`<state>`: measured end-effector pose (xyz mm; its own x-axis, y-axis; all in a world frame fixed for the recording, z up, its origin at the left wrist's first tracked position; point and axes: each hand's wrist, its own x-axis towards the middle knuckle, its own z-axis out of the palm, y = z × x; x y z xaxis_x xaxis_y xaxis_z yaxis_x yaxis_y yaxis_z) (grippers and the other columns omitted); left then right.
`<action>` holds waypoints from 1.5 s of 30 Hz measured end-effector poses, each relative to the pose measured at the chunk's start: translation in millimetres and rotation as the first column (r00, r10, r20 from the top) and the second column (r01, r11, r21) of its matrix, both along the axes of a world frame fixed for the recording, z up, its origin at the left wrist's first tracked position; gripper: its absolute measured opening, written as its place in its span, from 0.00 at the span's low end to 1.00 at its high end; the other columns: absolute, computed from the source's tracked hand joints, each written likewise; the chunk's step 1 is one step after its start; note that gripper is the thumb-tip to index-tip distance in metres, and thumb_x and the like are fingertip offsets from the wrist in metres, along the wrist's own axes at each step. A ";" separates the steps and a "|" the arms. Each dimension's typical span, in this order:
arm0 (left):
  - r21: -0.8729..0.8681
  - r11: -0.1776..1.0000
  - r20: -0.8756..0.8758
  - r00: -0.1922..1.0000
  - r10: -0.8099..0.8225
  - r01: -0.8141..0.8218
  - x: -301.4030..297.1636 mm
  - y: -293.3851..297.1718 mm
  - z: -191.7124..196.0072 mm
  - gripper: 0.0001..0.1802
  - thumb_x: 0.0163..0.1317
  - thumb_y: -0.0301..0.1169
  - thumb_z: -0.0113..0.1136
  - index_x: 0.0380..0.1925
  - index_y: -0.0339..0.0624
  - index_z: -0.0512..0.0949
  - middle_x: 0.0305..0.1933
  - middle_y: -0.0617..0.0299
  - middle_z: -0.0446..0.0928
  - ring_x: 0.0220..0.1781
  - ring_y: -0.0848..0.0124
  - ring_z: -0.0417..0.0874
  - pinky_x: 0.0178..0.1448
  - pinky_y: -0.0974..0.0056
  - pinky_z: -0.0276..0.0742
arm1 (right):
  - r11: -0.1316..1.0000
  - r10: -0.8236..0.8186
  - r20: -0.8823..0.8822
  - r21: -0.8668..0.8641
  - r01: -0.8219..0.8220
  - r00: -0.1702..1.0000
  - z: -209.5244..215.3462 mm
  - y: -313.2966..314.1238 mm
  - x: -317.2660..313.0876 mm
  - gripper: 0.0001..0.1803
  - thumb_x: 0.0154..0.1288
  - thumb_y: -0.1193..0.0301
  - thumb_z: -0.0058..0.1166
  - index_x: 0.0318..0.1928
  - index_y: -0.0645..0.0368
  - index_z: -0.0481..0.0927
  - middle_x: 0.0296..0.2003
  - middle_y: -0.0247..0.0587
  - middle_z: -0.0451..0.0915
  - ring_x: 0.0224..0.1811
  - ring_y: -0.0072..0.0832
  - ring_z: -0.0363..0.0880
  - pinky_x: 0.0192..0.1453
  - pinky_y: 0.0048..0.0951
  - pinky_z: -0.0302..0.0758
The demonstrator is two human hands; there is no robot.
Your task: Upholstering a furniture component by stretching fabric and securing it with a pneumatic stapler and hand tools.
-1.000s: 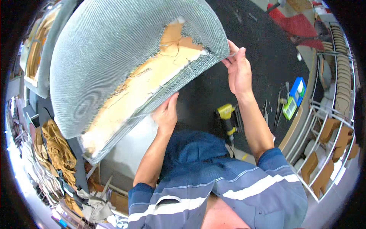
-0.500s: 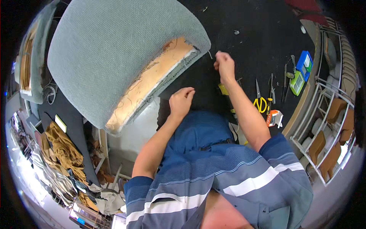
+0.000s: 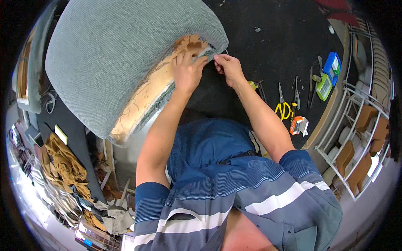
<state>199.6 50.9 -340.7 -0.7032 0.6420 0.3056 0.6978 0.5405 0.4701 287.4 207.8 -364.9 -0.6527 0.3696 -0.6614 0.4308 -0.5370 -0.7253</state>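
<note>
A large grey-green upholstered cushion (image 3: pixel 125 54) lies tilted at the upper left of the table. Along its near right side runs a bare wooden strip (image 3: pixel 146 96) with loose threads and frayed fabric edges. My left hand (image 3: pixel 187 73) rests over the upper end of this strip, fingers bent and thumb toward the fabric edge, gripping it. Just right of it, at the cushion's corner, my right hand (image 3: pixel 229 69) is closed in a pinch against the edge. Whatever lies between its fingertips is too small to make out.
On the black table (image 3: pixel 276 50) lie yellow-handled scissors (image 3: pixel 282 109), a yellow-handled screwdriver (image 3: pixel 292 113), an orange-white box (image 3: pixel 298 126), and blue (image 3: pixel 333 67) and green (image 3: pixel 324 87) boxes. Brown cloth (image 3: pixel 67 157) heaps at left; a metal rack (image 3: pixel 351 138) with chair parts stands right.
Both hands have moved up to the cushion's right corner; my left onto the wooden strip, my right in from the side to the fabric edge. The view has shifted slightly.
</note>
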 end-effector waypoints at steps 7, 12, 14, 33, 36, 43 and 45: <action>0.025 0.981 0.029 0.981 -0.191 0.190 -16.7 3.2 -6.6 0.15 0.58 0.35 0.69 0.46 0.66 0.89 0.56 0.64 0.80 0.56 0.56 0.77 0.58 0.51 0.69 | 1.000 -0.010 -0.001 0.020 0.010 1.000 -0.2 -1.3 -3.4 0.11 0.71 0.66 0.62 0.33 0.58 0.84 0.25 0.27 0.79 0.25 0.16 0.73 0.29 0.21 0.67; -0.132 0.956 0.075 0.964 -0.254 0.262 -29.3 2.0 6.5 0.16 0.61 0.36 0.67 0.49 0.71 0.88 0.61 0.67 0.78 0.60 0.57 0.75 0.62 0.50 0.67 | 1.000 0.006 0.021 0.016 -0.007 1.000 0.1 4.5 -3.2 0.10 0.70 0.66 0.62 0.32 0.59 0.84 0.26 0.28 0.79 0.24 0.17 0.74 0.28 0.22 0.68; -0.169 0.950 0.119 0.962 -0.245 0.263 -32.0 1.7 9.2 0.16 0.62 0.36 0.67 0.49 0.72 0.88 0.62 0.67 0.78 0.62 0.57 0.74 0.63 0.50 0.66 | 0.999 0.010 0.003 -0.052 -0.010 1.000 2.3 7.1 -4.1 0.11 0.70 0.66 0.63 0.32 0.59 0.84 0.26 0.29 0.80 0.24 0.17 0.74 0.28 0.23 0.68; -0.089 0.965 0.196 0.954 -0.226 0.247 -31.7 -0.4 -0.8 0.15 0.60 0.37 0.68 0.47 0.71 0.89 0.62 0.69 0.76 0.62 0.56 0.71 0.66 0.50 0.64 | 0.156 0.110 0.439 0.878 -0.452 0.892 30.4 -9.8 186.1 0.37 0.57 0.70 0.71 0.67 0.56 0.69 0.57 0.53 0.72 0.52 0.52 0.78 0.55 0.45 0.79; -0.051 0.971 0.193 0.956 -0.221 0.235 -31.6 -0.2 -5.0 0.15 0.60 0.37 0.69 0.46 0.71 0.90 0.62 0.72 0.77 0.62 0.57 0.71 0.64 0.51 0.64 | 0.339 0.114 0.531 0.774 -0.535 0.840 31.0 -10.8 179.2 0.42 0.57 0.71 0.71 0.70 0.56 0.64 0.58 0.56 0.70 0.55 0.53 0.76 0.59 0.47 0.77; -0.017 0.976 0.169 0.962 -0.213 0.219 -31.2 -4.2 -5.8 0.13 0.59 0.39 0.70 0.44 0.70 0.90 0.61 0.74 0.78 0.62 0.60 0.72 0.65 0.53 0.64 | 0.611 0.141 0.378 0.694 -0.380 0.915 68.6 11.3 131.6 0.42 0.55 0.70 0.69 0.69 0.63 0.66 0.55 0.55 0.77 0.58 0.44 0.80 0.64 0.39 0.73; -0.012 0.979 0.182 0.963 -0.200 0.205 -30.4 -6.6 -6.0 0.13 0.59 0.39 0.69 0.44 0.70 0.90 0.61 0.74 0.78 0.62 0.61 0.72 0.66 0.53 0.63 | 0.647 0.205 0.292 0.676 -0.353 0.934 86.3 16.9 101.1 0.30 0.57 0.72 0.67 0.61 0.64 0.75 0.51 0.51 0.83 0.57 0.38 0.82 0.62 0.35 0.75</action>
